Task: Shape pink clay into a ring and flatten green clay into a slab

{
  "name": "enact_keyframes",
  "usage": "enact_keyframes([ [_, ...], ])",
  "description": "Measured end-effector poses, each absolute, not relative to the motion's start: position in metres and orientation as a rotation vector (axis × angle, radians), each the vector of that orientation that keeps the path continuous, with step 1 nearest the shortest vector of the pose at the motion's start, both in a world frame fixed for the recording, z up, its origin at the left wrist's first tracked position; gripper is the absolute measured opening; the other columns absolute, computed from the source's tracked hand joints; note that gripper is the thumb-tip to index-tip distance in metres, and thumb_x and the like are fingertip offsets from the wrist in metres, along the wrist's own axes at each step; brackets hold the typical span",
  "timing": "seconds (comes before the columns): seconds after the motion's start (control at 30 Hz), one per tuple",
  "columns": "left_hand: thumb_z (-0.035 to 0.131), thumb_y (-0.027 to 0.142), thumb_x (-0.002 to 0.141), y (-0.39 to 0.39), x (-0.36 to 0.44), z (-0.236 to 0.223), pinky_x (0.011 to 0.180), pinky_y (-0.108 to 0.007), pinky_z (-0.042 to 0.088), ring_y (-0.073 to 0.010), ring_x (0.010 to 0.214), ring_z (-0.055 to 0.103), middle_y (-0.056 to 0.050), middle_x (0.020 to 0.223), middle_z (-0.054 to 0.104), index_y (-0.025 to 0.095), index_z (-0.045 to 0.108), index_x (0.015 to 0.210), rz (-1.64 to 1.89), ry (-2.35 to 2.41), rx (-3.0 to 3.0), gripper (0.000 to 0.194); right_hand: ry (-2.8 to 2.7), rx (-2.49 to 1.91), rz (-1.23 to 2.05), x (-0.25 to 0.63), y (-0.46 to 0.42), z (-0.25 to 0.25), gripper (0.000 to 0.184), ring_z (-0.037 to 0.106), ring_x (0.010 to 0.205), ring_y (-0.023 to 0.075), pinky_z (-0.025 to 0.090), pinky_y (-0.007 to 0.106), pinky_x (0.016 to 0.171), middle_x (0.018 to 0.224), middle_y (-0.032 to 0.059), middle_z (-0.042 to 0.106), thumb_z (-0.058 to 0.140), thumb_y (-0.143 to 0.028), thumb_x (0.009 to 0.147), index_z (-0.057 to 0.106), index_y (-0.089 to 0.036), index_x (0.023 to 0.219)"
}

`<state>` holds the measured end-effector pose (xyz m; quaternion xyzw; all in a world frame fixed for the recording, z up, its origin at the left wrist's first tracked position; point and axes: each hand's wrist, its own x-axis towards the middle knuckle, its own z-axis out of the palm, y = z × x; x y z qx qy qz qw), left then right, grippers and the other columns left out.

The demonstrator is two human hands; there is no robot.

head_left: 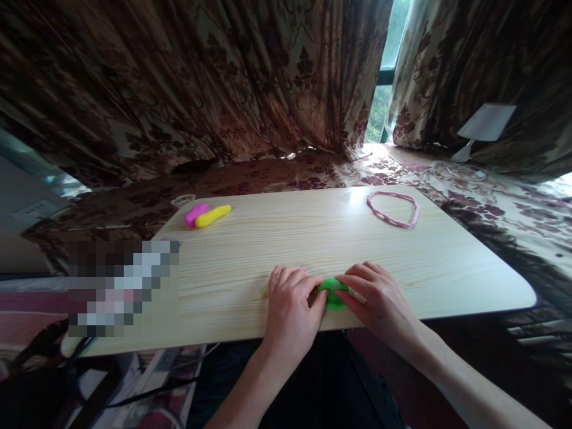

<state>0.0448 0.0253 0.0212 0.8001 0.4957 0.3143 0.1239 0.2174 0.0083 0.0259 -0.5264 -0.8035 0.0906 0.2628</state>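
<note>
A bright green piece of modelling clay (pixel 336 302) with a small pink spot lies at the near edge of the table, between my hands. My left hand (pixel 292 301) pinches its left end between thumb and forefinger. On the other side, the fingers and thumb of my right hand (pixel 375 298) close on the right end. The top of the piece arches up between the fingertips, and its ends are partly hidden by them.
Pink clay (pixel 195 214) and yellow clay (pixel 213 215) lie touching at the far left of the wooden table (pixel 277 232). A twisted pink ring (pixel 412 218) rests at the far right. A blurred-out object (pixel 129 286) covers the left edge. Beyond stands a white lamp (pixel 487 122).
</note>
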Motion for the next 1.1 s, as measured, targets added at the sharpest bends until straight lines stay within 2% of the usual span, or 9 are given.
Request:
enact_keyframes([
  [0.17,0.059,0.019,0.081,0.02,0.047,0.021,0.099,-0.05,0.028,-0.0224,0.092,0.053,-0.002,0.083,0.063,0.023,0.065,0.086,0.936,1.511,2.321,0.009,-2.136,-1.426,0.254,0.218,0.006,0.025,0.018,0.055,0.084,0.0192,0.043,0.034,0.078,0.089,0.0052,0.063,0.053,-0.024,0.089,0.063,-0.021,0.103],
  [0.3,0.06,0.018,0.08,0.021,0.045,0.022,0.096,-0.047,0.033,-0.0225,0.092,0.054,-0.002,0.087,0.064,0.024,0.064,0.097,0.939,1.486,2.326,0.018,-2.144,-1.385,0.283,0.226,0.011,0.03,0.032,0.057,0.088,0.0193,0.047,0.034,0.079,0.097,0.0057,0.064,0.059,-0.025,0.084,0.057,-0.021,0.116],
  [0.4,0.06,0.019,0.08,0.023,0.044,0.023,0.094,-0.045,0.035,-0.0226,0.091,0.055,-0.002,0.089,0.064,0.024,0.061,0.105,0.927,1.462,2.335,0.026,-2.151,-1.367,0.292,0.224,0.015,0.033,0.026,0.057,0.087,0.0194,0.047,0.033,0.078,0.095,0.0051,0.065,0.059,-0.021,0.084,0.061,-0.023,0.111],
  [0.53,0.059,0.018,0.08,0.027,0.045,0.023,0.095,-0.046,0.033,-0.0224,0.09,0.055,-0.001,0.086,0.063,0.025,0.064,0.095,0.892,1.45,2.345,0.017,-2.177,-1.323,0.283,0.215,0.017,0.032,0.019,0.055,0.086,0.019,0.045,0.033,0.078,0.091,0.0048,0.064,0.055,-0.018,0.087,0.063,-0.022,0.103],
  [0.67,0.057,0.017,0.081,0.026,0.046,0.022,0.095,-0.045,0.034,-0.0222,0.09,0.054,-0.001,0.086,0.063,0.023,0.062,0.089,0.895,1.462,2.333,0.011,-2.183,-1.325,0.268,0.218,0.013,0.028,0.027,0.053,0.091,0.0209,0.043,0.037,0.081,0.099,0.0055,0.063,0.054,-0.02,0.088,0.058,-0.024,0.115],
  [0.77,0.057,0.018,0.082,0.022,0.043,0.021,0.093,-0.042,0.037,-0.0223,0.094,0.054,-0.003,0.092,0.063,0.023,0.06,0.099,0.905,1.455,2.325,0.018,-2.114,-1.424,0.263,0.228,0.007,0.026,0.036,0.053,0.094,0.0235,0.042,0.041,0.083,0.105,0.0075,0.062,0.059,-0.024,0.084,0.053,-0.022,0.12],
  [0.87,0.057,0.02,0.082,0.017,0.036,0.02,0.095,-0.042,0.036,-0.023,0.102,0.052,-0.005,0.104,0.061,0.022,0.055,0.112,0.912,1.458,2.322,0.031,-2.122,-1.51,0.279,0.232,0.002,0.026,0.027,0.054,0.094,0.0234,0.042,0.041,0.083,0.104,0.0069,0.061,0.058,-0.024,0.084,0.058,-0.022,0.111],
  [1.0,0.056,0.023,0.083,0.015,0.032,0.018,0.098,-0.045,0.034,-0.0252,0.106,0.05,-0.007,0.109,0.06,0.022,0.056,0.113,0.933,1.517,2.289,0.03,-2.113,-1.547,0.324,0.229,0.001,0.027,0.019,0.055,0.091,0.0217,0.041,0.039,0.083,0.099,0.0048,0.062,0.054,-0.027,0.087,0.06,-0.022,0.105],
  [1.1,0.057,0.026,0.083,0.019,0.034,0.018,0.096,-0.044,0.036,-0.0257,0.104,0.051,-0.007,0.106,0.06,0.021,0.058,0.111,0.935,1.505,2.273,0.028,-2.048,-1.584,0.315,0.226,0.005,0.027,0.02,0.055,0.091,0.022,0.04,0.039,0.084,0.097,0.005,0.063,0.051,-0.03,0.089,0.06,-0.021,0.105],
])
